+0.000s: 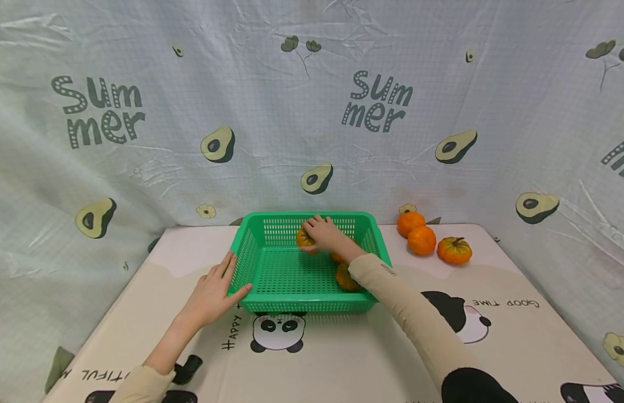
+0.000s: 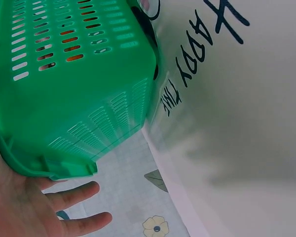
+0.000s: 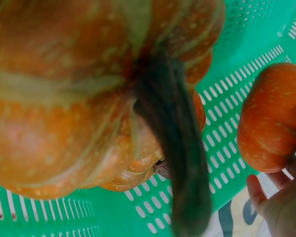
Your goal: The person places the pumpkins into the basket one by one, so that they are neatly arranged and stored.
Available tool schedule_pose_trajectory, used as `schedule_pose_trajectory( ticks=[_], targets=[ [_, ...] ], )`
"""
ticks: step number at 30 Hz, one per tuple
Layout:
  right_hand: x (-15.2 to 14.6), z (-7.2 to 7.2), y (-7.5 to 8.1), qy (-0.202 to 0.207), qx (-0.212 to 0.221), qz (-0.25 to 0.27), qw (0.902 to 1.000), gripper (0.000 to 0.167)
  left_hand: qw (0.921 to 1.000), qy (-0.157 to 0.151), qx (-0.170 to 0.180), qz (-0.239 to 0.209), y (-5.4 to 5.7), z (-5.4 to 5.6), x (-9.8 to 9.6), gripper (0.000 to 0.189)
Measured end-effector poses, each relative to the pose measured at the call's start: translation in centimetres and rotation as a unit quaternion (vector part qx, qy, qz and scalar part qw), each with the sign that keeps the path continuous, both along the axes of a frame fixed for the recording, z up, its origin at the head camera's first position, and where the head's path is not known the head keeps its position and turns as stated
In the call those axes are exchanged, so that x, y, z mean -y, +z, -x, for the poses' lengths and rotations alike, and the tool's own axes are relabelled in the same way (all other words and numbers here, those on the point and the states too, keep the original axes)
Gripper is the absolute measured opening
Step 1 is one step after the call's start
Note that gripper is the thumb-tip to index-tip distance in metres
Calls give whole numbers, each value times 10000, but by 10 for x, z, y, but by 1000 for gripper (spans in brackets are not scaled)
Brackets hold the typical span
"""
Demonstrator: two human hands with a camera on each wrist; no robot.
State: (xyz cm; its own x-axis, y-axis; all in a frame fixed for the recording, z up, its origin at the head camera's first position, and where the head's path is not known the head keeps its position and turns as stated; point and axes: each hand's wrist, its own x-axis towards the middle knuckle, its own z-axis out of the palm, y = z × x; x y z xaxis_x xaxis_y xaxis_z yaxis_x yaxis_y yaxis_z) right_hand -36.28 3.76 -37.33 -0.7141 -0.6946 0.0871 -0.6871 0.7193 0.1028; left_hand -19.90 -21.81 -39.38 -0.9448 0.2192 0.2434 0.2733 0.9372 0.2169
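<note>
My right hand (image 1: 325, 232) holds a small orange pumpkin (image 1: 305, 238) inside the green plastic basket (image 1: 306, 299), near its back wall. In the right wrist view that pumpkin (image 3: 274, 118) is between the fingers, above the slotted basket. Under my right forearm lie another pumpkin (image 1: 347, 277) and part of a further one (image 1: 338, 258), both in the basket's right side. Close to the right wrist camera, a striped pumpkin (image 3: 54, 123) with a dark stem fills much of that view. My left hand (image 1: 211, 294) rests at the basket's left rim with straight fingers and thumb spread.
Right of the basket, two orange pumpkins (image 1: 421, 240) sit side by side, and a striped pumpkin with a stem (image 1: 455, 250) lies beside them. A printed cloth (image 1: 271, 179) hangs behind the table (image 1: 312, 372), whose cover carries panda drawings and lettering.
</note>
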Motion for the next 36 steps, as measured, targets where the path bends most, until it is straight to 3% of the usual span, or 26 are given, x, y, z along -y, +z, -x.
schedule_pose_trajectory(
  ticks=[7, 16, 17, 20, 27, 36],
  targets=[
    [-1, 1, -3, 20, 275, -210, 9994, 60, 10000, -24, -10, -2, 0, 1, 0, 81],
    [-1, 9, -8, -313, 890, -601, 9937, 67, 10000, -33, -25, 26, 1, 0, 0, 80],
    [-3, 16, -17, -206, 794, -500, 9954, 69, 10000, -34, -34, 33, 1, 0, 0, 81],
    [-4, 19, -18, -254, 805, -532, 9950, 73, 10000, -35, -52, 32, 1, 0, 0, 81],
    [-5, 5, -9, -252, 379, -818, 9956, 58, 10000, -42, -28, 17, 1, 1, 0, 81],
    [-5, 5, -7, -240, 320, -940, 9948, 60, 10000, -21, 3, -31, 0, 1, 0, 81]
  ],
)
